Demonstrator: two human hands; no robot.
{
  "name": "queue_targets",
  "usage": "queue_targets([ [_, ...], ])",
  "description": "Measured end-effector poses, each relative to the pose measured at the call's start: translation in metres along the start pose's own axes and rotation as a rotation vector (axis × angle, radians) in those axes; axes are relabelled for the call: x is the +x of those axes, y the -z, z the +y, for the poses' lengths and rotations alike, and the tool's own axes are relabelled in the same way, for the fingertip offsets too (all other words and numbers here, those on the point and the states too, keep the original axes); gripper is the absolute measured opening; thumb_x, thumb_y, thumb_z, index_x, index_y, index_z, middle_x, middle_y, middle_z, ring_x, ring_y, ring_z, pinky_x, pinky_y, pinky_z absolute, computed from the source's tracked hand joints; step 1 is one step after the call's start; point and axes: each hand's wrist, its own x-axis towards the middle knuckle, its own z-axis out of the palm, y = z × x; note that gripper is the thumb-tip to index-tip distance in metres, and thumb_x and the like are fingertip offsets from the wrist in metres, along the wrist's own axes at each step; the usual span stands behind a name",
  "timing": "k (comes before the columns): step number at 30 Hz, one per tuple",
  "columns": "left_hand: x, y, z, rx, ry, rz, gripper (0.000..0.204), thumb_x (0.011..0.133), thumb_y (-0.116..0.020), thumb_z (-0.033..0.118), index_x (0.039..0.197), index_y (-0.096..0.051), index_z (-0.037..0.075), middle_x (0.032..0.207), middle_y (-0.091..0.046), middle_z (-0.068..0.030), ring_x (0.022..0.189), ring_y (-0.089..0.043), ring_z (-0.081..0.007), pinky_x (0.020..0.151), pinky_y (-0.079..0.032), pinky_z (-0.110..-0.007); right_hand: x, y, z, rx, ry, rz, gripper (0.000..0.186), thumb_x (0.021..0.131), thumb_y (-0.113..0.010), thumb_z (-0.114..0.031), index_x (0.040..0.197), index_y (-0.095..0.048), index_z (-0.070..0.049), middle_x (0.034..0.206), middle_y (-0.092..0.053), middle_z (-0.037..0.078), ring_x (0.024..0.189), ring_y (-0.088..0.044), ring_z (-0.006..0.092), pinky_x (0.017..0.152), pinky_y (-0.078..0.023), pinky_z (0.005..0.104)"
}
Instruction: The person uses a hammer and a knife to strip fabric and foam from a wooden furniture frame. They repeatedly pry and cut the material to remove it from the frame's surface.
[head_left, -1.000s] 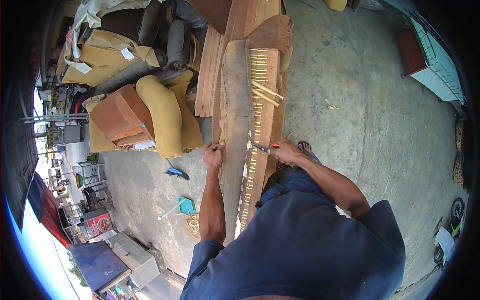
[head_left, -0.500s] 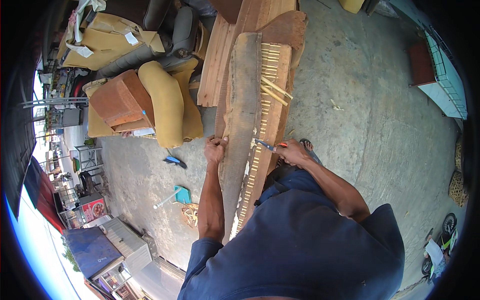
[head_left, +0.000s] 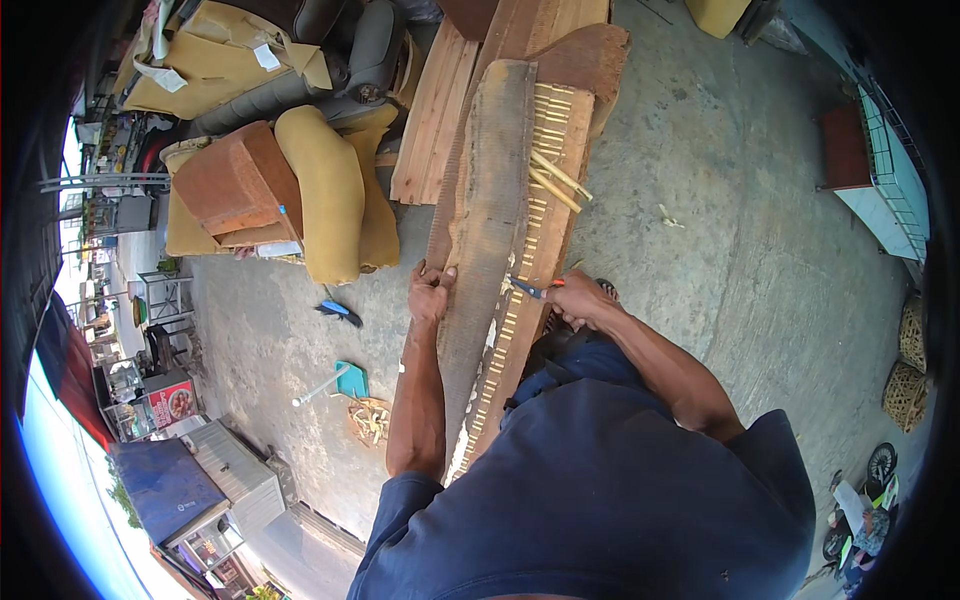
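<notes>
A long strip of worn brown sheet material (head_left: 487,190) lies along a wooden board (head_left: 573,125), which carries a row of short pale strips. My left hand (head_left: 430,295) grips the sheet's left edge, thumb on top and fingers curled. My right hand (head_left: 583,298) is closed around an orange-handled, pliers-like tool (head_left: 527,288). Its dark bluish tip meets the sheet's edge beside the pale strips, where whitish torn bits show. Whether its jaws are parted is too small to tell. Two pale sticks (head_left: 556,182) lie across the board farther up.
Left of the board stand a brown seat piece (head_left: 240,190) and yellow foam padding (head_left: 325,195). On the concrete floor are a blue brush (head_left: 340,312), a teal dustpan (head_left: 351,379) and a heap of pale scraps (head_left: 370,420). Woven baskets (head_left: 905,395) stand far right.
The view has shifted slightly. Both hands keep nearly the same places on the sheet and tool, and my right hand now covers more of the orange handle.
</notes>
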Motion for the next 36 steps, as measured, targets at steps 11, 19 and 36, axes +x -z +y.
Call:
queue_targets([
  [11, -0.015, -0.005, 0.023, -0.131, 0.158, -0.059, 0.034, 0.089, -0.074, 0.039, 0.091, -0.077, 0.005, 0.109, -0.071, -0.0165, 0.107, -0.064, -0.0403, 0.095, -0.049, -0.045, 0.012, -0.022, -0.012, -0.041, -0.085, 0.080, 0.023, 0.095, -0.065, -0.021, 0.087, -0.061, 0.000, 0.064, -0.059, 0.010, 0.048, -0.055, 0.0197, 0.039, -0.037, 0.0349],
  [19, -0.012, -0.003, 0.008, -0.139, 0.104, -0.022, 0.038, 0.090, -0.073, 0.041, 0.089, -0.077, 0.004, 0.107, -0.071, -0.0184, 0.108, -0.064, -0.0389, 0.097, -0.048, -0.044, 0.028, -0.042, 0.077, -0.781, 0.765, 0.422, 0.023, 0.096, -0.063, -0.018, 0.103, -0.066, 0.003, 0.086, -0.068, 0.031, 0.074, -0.066, 0.0496, 0.068, -0.054, 0.0529],
  [36, -0.019, -0.004, 0.009, 0.004, 0.045, 0.064, 0.041, 0.087, -0.074, 0.048, 0.096, -0.082, 0.009, 0.124, -0.068, -0.0182, 0.119, -0.059, -0.0372, 0.105, -0.042, -0.046, 0.037, -0.056, 0.107, -0.934, 0.713, 0.451, 0.026, 0.093, -0.055, -0.010, 0.115, -0.058, 0.003, 0.104, -0.067, 0.030, 0.079, -0.070, 0.0505, 0.071, -0.058, 0.0535],
])
